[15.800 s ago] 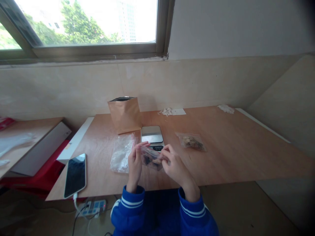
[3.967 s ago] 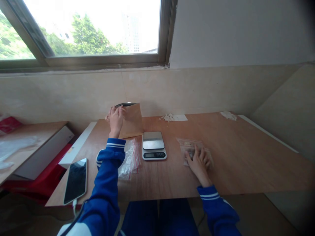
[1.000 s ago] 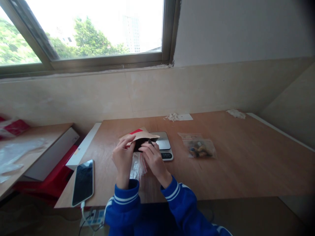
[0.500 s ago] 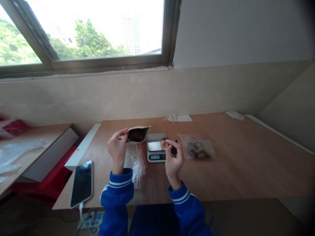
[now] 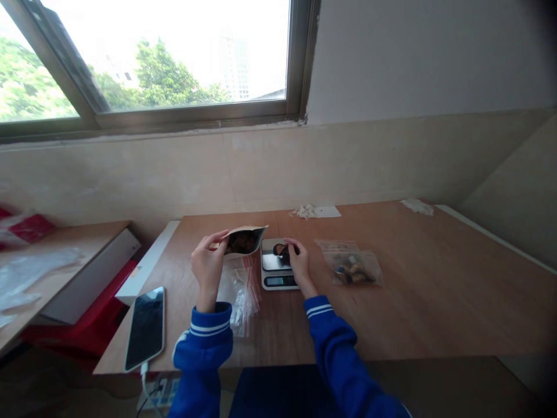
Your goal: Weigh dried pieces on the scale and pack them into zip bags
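Observation:
My left hand [image 5: 208, 265] holds a brown paper pouch [image 5: 242, 238] tilted above the wooden table [image 5: 426, 290]. The pouch's mouth is open and shows dark dried pieces inside. My right hand [image 5: 298, 261] reaches over a small digital scale [image 5: 275, 278]. Its fingertips pinch a few dark dried pieces [image 5: 281, 251] down on the scale's steel platform. A pile of empty clear zip bags [image 5: 242, 291] with red strips lies under my left hand.
Filled clear zip bags [image 5: 353, 267] lie right of the scale. A phone [image 5: 145, 327] on a cable rests at the table's left front corner. Paper scraps [image 5: 311, 211] lie by the wall. A lower side table [image 5: 65, 244] with plastic wrap stands at left.
My right hand took pieces out of the pouch and has moved down and away from me onto the scale's platform. My left hand keeps the pouch where it was.

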